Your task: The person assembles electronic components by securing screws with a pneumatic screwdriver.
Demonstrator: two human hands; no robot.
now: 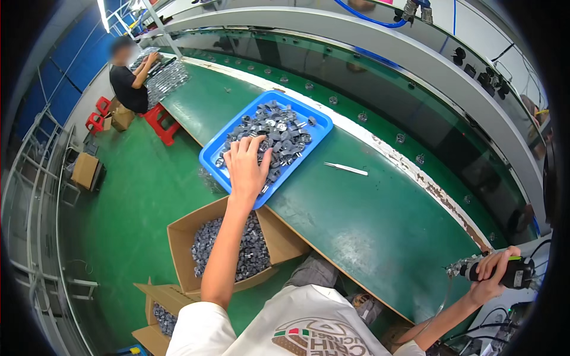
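My left hand (246,166) rests over a blue tray (323,121), its fingers stretched out and spread on a heap of small dark grey plastic parts (285,133). Some of these parts show shiny metal prongs. Nothing can be seen gripped in that hand, though its fingertips reach among the parts. At the far right, my right hand (496,274) wraps around a black cylindrical device (518,273) with a metal fitting on its left end and cables behind. White-handled tweezers (346,168) lie on the green worktable (362,219) right of the tray.
Below the tray, an open cardboard box (181,243) holds many more grey parts; another box (151,332) stands lower left. Behind the table's chipped white edge runs a green conveyor (332,99) carrying spaced-out parts. A co-worker (126,77) sits at the far left near red stools (159,123).
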